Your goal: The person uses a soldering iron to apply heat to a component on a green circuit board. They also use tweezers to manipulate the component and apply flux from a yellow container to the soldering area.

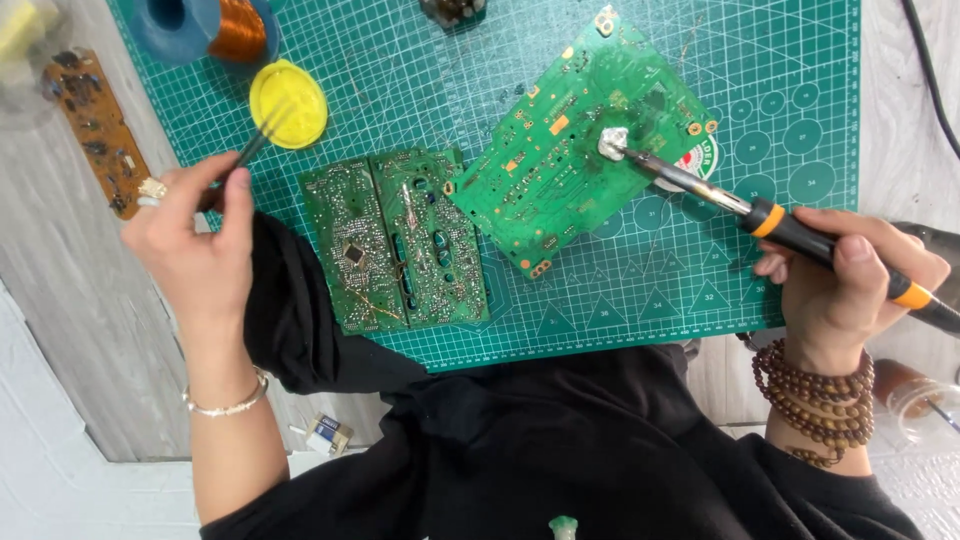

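Right hand clenched around black-and-orange soldering iron; its tip touches a silver blob on the tilted green circuit board lying on the green cutting mat. Left hand pinches tweezers, tips over the yellow round tin. Second green board lies between the hands. Copper wire spool at the far edge.

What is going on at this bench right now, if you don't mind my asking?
A person is working over a green cutting mat. The right hand holds a soldering iron with its tip on a silvery blob on the larger green circuit board. The left hand holds tweezers whose tips reach into a yellow round tin. A second green board lies between the hands.
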